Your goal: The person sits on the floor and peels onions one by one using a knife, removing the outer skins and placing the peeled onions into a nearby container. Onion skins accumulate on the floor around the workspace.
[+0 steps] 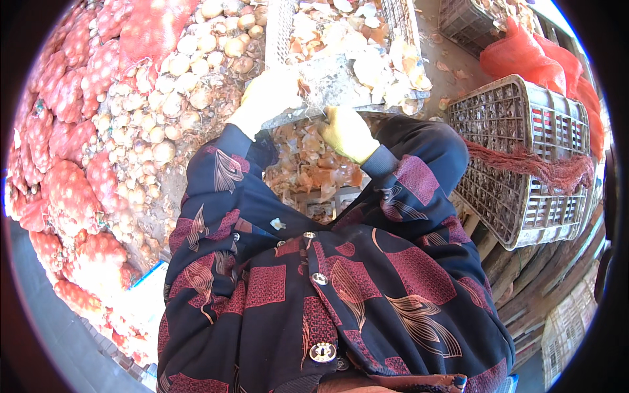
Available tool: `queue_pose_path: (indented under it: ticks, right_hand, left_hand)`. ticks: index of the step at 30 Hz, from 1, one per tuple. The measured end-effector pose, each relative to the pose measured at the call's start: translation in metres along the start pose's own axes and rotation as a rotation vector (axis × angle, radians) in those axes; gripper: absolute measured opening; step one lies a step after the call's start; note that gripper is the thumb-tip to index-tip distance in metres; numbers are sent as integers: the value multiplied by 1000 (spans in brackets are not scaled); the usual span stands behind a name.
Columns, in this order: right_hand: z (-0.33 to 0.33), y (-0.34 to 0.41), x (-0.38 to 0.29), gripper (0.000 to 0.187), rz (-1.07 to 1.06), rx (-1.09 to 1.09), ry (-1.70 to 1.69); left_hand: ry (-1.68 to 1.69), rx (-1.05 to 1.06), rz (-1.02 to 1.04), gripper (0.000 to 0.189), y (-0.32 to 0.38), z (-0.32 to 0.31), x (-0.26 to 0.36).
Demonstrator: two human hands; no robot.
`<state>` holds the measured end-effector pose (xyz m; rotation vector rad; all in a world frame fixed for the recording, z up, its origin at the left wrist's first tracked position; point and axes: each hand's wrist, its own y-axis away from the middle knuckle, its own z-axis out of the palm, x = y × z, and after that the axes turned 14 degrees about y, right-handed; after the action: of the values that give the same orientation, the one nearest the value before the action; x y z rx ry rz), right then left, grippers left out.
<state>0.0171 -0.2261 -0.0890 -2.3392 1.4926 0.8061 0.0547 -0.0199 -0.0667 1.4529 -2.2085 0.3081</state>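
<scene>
My left hand, in a pale yellow glove, is over the near left part of a worn grey board. Glare washes out its fingers. A brown scrap of onion skin and thin, root-like strands show beside its fingertips; whether it grips an onion is unclear. My right hand, also gloved, is curled at the board's near edge, close to the strands. Anything inside its fingers is hidden. Papery onion skins lie on the board's right side. More skins are heaped below, between my legs.
Beyond the board, a plastic crate holds onion skins. Loose onions cover the ground at left, beside filled red mesh sacks. At right stands a grey crate draped with red netting; orange-red mesh bags lie behind it.
</scene>
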Motion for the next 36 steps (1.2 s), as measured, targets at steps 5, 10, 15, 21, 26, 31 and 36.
queue_pose_path:
  ticks: [5,10,15,21,26,31,36]
  right_hand:
    - [10,-13,10,22,-38,17,45]
    - [7,-25,11,18,19,-90,111]
    - [-12,-21,2,18,300,-483,-616]
    - [-20,-15,-1,21,483,-577,-1184]
    - [-17,-20,1,20,582,-459,-1241]
    - [-15,-13,2,19,376,-167,-682]
    - [0,-6,-7,16,86,132,-27]
  left_hand:
    - [182,156,208,25,-4,11,-32]
    - [370,139,75,21,-3,12,-26]
    - [252,68,17,26,0,8,-12]
    - [464,178,-58,31,6,8,6]
    - [490,264,96,37,13,3,30]
    - [39,158,-159,32,12,9,36]
    - [121,324,91,19,21,28,23]
